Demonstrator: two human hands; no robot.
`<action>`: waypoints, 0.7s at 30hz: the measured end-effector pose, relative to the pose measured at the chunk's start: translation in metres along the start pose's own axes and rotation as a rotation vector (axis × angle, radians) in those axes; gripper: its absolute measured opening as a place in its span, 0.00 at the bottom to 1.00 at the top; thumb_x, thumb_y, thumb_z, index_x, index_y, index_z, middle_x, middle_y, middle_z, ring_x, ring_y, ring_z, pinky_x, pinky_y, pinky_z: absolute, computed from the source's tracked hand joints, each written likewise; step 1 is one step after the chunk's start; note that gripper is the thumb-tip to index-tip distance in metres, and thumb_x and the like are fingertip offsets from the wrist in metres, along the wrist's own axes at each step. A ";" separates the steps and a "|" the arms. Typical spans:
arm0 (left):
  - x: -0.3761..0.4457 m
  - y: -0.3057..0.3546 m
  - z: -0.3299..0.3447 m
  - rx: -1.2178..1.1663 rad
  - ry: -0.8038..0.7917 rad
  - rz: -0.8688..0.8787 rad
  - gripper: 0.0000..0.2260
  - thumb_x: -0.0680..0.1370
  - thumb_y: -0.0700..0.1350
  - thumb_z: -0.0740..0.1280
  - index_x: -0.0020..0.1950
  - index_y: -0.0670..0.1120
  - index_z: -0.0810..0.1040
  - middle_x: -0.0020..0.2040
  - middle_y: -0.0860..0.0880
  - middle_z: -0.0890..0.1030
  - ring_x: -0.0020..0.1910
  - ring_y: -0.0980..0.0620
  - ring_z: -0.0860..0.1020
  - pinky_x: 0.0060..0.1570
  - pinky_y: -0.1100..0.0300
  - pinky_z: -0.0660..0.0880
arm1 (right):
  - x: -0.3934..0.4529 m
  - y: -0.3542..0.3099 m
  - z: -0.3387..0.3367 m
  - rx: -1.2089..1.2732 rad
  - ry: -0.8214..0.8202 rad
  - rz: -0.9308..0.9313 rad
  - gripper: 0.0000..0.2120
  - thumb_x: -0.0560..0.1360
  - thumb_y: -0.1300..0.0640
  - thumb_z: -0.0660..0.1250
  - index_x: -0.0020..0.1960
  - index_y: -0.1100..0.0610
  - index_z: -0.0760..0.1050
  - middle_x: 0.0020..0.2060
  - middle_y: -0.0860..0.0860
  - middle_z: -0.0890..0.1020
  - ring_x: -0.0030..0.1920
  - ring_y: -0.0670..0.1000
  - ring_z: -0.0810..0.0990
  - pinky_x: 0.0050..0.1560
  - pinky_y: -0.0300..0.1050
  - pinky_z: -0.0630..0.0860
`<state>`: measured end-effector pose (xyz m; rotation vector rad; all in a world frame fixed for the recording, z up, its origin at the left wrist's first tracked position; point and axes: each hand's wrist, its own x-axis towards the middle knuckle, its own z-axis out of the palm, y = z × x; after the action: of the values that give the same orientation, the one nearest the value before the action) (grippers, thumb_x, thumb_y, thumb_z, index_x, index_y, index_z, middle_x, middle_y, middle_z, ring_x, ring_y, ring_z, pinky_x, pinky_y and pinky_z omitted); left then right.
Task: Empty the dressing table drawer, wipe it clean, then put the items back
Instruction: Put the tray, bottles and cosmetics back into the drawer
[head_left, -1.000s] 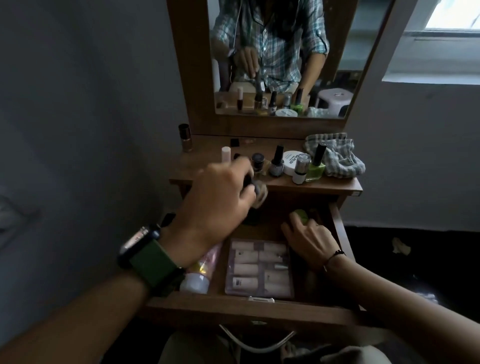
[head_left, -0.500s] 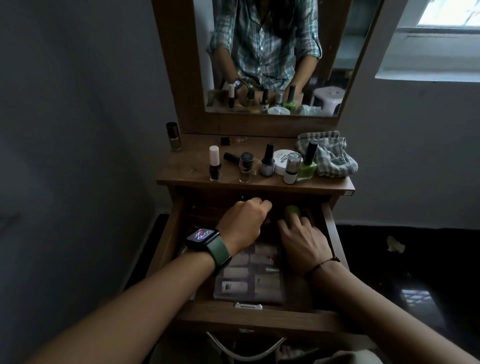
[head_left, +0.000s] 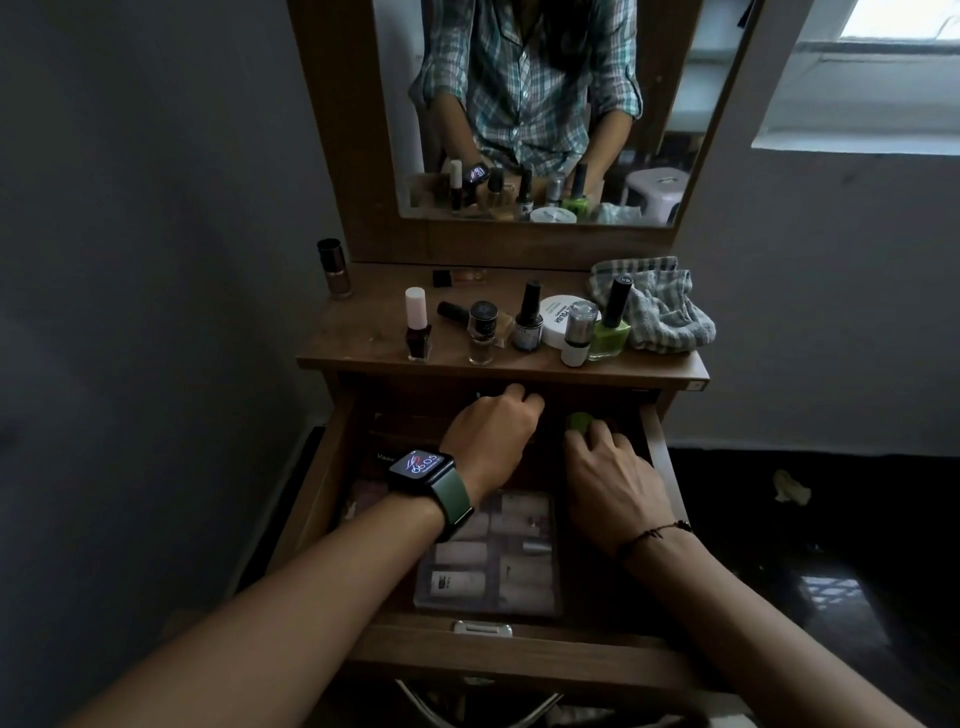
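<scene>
Both hands reach into the open wooden drawer (head_left: 660, 457). The left hand (head_left: 491, 434) curls into the dark back; its grasp is hidden. The right hand (head_left: 615, 475) pinches a small rounded green object (head_left: 576, 422).

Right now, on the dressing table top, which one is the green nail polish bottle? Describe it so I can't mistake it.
Start at the dressing table top under the mirror and go to its right end, where a crumpled checked cloth lies. The green nail polish bottle stands upright just left of that cloth. It is the only bottle there with bright green contents, topped by a tall black cap.
</scene>
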<state>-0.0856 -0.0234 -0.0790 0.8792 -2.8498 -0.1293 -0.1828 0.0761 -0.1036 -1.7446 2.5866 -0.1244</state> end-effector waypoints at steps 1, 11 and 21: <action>0.000 0.000 0.001 -0.004 0.012 0.003 0.16 0.76 0.33 0.57 0.62 0.43 0.71 0.57 0.41 0.74 0.52 0.38 0.79 0.43 0.50 0.76 | 0.000 0.000 0.000 0.009 0.012 0.002 0.18 0.73 0.59 0.58 0.63 0.56 0.64 0.59 0.56 0.69 0.56 0.59 0.73 0.47 0.51 0.75; -0.027 0.005 -0.036 -0.216 0.379 0.146 0.16 0.74 0.31 0.63 0.60 0.40 0.75 0.51 0.42 0.80 0.46 0.45 0.81 0.45 0.54 0.80 | -0.009 0.013 -0.067 0.329 0.548 0.034 0.05 0.73 0.63 0.62 0.41 0.63 0.75 0.39 0.60 0.79 0.39 0.61 0.78 0.37 0.50 0.72; 0.052 0.050 -0.078 -0.188 0.241 -0.102 0.14 0.78 0.34 0.58 0.63 0.41 0.72 0.56 0.40 0.74 0.55 0.37 0.76 0.49 0.48 0.72 | 0.063 0.027 -0.134 0.245 0.264 -0.053 0.17 0.70 0.67 0.64 0.57 0.57 0.76 0.54 0.57 0.81 0.55 0.58 0.77 0.52 0.49 0.73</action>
<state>-0.1426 -0.0141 0.0103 0.9313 -2.5244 -0.2786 -0.2391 0.0355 0.0293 -1.8126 2.5542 -0.6855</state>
